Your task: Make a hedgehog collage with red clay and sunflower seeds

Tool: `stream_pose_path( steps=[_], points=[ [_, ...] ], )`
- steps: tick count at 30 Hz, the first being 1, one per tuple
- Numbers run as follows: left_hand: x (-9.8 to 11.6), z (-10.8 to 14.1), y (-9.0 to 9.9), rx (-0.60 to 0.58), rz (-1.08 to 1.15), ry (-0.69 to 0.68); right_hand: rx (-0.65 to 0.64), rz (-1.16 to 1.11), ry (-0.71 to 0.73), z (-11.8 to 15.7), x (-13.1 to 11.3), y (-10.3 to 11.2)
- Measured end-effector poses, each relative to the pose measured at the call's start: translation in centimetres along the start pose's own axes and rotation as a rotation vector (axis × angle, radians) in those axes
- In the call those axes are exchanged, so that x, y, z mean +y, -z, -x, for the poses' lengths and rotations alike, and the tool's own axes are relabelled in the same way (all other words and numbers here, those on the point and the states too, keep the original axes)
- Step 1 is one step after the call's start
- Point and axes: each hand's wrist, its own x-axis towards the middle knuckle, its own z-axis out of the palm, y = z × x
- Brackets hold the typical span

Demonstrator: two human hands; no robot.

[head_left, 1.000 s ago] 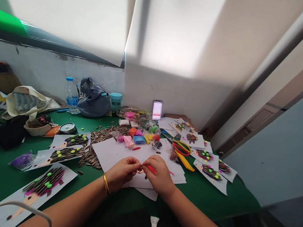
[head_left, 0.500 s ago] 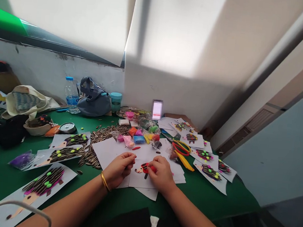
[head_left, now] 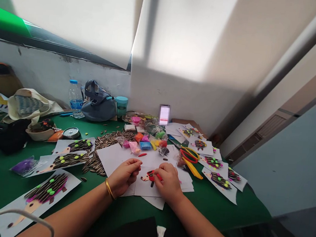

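Note:
My left hand is closed above the white paper, thumb and forefinger pinched; anything between them is too small to make out. My right hand rests on the red clay hedgehog body, its fingers closed and partly covering it; what they hold is hidden. That hedgehog, with a pale snout and a dark leg, lies on a white sheet. Just beyond my hands are a thin red clay piece and a single seed. A pile of striped seeds spreads to the left of the paper.
Finished-looking hedgehog cards lie at the left and right. Scissors with red and yellow handles are right of the paper. Bagged coloured clay, a lit phone, a water bottle and a blue bag stand farther back.
The view has shifted very slightly. Both hands keep nearly the same place and pose, with the right fingers still at the red clay.

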Motion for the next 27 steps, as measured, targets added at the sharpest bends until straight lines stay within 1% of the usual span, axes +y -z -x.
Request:
stream_pose_path(
  steps=[8,18,22,27],
  points=[
    [0.0,0.2,-0.1,0.003,0.002,0.001,-0.049,0.036,0.005,0.1,0.3,-0.4],
    [-0.1,0.0,0.0,0.003,-0.006,0.005,-0.096,0.205,0.120,-0.5,-0.7,0.3],
    [0.0,0.0,0.0,0.001,0.011,0.005,-0.096,0.231,0.135,-0.5,-0.7,0.4],
    [0.0,-0.2,0.2,0.018,0.099,0.070,-0.106,0.247,0.111,-0.1,-0.2,0.6]
  ],
)
